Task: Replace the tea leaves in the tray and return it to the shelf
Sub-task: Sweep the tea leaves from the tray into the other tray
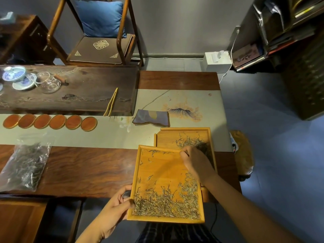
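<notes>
Coasters [50, 121] beside tea bag [24, 165]

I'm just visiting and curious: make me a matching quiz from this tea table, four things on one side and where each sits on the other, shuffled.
Things:
1. bamboo tongs
2. plastic bag of tea
3. blue cushion
4. round coasters

Places:
A. on the chair
B. in a row on the pale runner
C. near left, on bare wood
D. leaning over the dark tea board's edge

Pairs: 1-D, 2-C, 3-A, 4-B

Six round orange coasters [50, 121] are lined up at left; a blue pillow [101, 18] is seen up top.
</notes>
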The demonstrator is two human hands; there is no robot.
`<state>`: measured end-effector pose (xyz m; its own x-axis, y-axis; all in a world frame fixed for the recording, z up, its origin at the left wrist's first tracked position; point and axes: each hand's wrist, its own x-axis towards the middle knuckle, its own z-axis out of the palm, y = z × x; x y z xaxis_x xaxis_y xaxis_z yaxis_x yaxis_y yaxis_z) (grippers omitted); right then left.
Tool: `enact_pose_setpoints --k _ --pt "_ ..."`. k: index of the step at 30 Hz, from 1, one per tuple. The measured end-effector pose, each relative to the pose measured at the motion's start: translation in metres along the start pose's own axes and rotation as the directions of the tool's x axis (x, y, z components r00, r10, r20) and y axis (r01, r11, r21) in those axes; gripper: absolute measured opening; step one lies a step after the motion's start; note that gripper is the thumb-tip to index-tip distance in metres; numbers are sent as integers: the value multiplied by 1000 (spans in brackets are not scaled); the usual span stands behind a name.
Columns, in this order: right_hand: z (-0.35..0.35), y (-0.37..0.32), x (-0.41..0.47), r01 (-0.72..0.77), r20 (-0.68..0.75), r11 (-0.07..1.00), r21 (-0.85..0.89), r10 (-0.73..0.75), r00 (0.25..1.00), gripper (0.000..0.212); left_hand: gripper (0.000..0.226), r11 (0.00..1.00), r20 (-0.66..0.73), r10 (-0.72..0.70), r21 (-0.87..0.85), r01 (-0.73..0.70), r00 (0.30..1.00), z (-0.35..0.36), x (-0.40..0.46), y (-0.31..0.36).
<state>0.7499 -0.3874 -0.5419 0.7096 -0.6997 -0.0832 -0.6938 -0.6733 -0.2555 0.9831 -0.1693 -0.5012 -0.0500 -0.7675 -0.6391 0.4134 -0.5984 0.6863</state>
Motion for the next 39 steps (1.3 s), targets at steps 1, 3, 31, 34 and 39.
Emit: enact_pose_setpoints --k 1,3,31,34,39 --pt "-1 2 1 36 -2 998 -55 -36 999 10 58 1000 1 7 14 -7 1000 0 0 1" --pt "-9 2 3 17 -42 999 -43 -19 999 10 59 999 -4 26 33 -26 1000 2 0 4" --pt "-17 -48 -26 271 -108 955 121 -258 960 24 55 1000 -7 8 -17 -9 1000 0 9 12" --pt "-19 -31 -15 204 -102 967 151 -190 976 24 55 1000 6 3 -4 -3 1000 0 7 12" --pt "-26 -20 -4 108 -119 984 144 -92 989 25 60 998 -23 2 62 -1 1000 1 8 12"
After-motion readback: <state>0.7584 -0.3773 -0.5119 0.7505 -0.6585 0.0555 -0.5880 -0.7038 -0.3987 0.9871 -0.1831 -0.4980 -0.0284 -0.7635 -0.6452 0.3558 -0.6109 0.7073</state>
